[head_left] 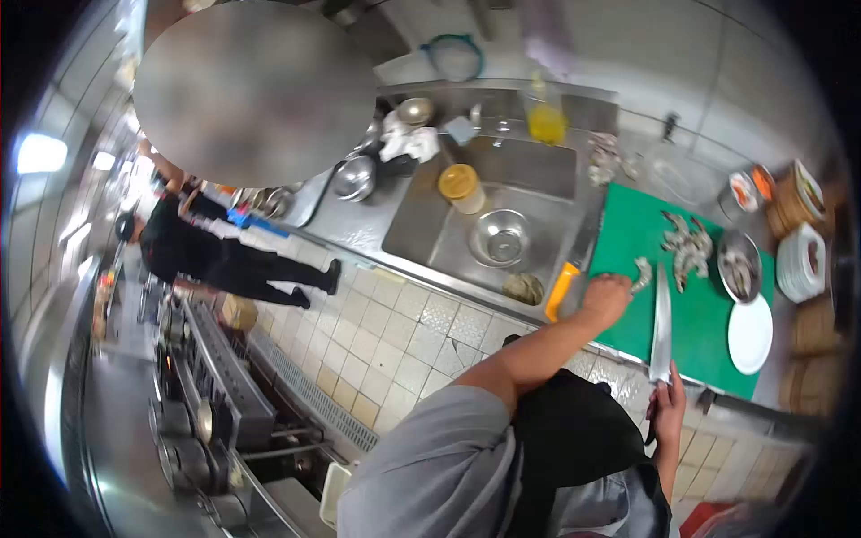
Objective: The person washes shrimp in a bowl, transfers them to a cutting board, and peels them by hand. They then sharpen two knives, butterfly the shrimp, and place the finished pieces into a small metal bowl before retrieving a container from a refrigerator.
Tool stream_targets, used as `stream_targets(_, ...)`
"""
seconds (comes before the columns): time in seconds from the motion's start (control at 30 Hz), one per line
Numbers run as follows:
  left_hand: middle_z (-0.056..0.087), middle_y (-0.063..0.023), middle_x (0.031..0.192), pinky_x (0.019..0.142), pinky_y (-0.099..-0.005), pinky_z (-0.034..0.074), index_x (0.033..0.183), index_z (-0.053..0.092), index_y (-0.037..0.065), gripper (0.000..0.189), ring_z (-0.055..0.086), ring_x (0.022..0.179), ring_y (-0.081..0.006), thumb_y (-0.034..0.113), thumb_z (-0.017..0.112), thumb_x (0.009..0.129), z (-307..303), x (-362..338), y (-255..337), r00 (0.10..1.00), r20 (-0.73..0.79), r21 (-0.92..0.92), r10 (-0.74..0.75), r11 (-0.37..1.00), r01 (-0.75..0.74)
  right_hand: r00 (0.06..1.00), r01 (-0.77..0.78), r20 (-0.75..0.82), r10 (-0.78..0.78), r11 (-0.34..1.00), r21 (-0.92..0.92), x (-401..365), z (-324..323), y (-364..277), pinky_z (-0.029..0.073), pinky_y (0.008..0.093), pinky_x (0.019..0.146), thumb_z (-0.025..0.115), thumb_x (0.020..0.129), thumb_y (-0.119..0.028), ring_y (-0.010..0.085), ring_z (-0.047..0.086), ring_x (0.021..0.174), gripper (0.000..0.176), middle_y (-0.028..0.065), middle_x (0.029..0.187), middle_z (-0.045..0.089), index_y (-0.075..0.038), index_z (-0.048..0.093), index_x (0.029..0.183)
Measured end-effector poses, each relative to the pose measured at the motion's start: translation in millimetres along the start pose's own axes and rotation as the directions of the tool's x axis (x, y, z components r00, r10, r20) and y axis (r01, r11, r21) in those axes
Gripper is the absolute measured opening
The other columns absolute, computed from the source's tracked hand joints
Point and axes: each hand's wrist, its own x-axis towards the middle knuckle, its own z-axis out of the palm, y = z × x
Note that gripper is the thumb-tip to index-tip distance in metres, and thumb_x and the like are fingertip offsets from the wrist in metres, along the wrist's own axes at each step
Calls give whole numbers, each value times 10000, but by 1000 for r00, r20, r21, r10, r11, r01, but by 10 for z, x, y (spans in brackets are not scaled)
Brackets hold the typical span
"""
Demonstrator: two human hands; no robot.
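My left hand (608,298) is over the left part of a green cutting board (628,233), fingers curled and closed at the end of a grey shrimp (641,273). My right hand (665,411) grips the handle of a long kitchen knife (662,327) at the board's near edge. Its blade lies across the board, pointing away from me, to the right of the shrimp. Beyond the knife is a pile of shrimp (687,249). A metal bowl (739,265) with more shrimp stands at the right, beside a white plate (750,335).
Left of the board is a steel sink (430,224) with a metal bowl (500,238) and a yellow-lidded container (461,186). An orange-yellow object (561,291) lies on the sink's edge. Stacked white plates (801,263) stand far right. A person in black (215,260) stands in the aisle.
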Motion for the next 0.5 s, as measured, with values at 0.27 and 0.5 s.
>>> stream_targets(0.27, 698, -175, 927, 824, -428, 530, 916, 651, 17, 223, 660, 932, -338, 224, 662, 834, -12, -255, -109, 1000, -10, 2, 14, 1000, -14, 997, 73, 5, -72, 995, -75, 138, -129, -22, 355, 250, 362, 498, 989, -121, 86, 427, 434, 527, 19, 682, 486, -141, 377, 1501)
stream_targets(0.5, 679, -175, 905, 808, -485, 503, 916, 680, 40, 205, 655, 876, -352, 206, 586, 838, -249, -277, -216, 998, 31, 75, 45, 996, -47, 998, 57, 33, -53, 987, -149, 32, -76, -68, 384, 247, 471, 500, 973, -118, 79, 413, 531, 540, -19, 686, 445, -177, 397, 1501)
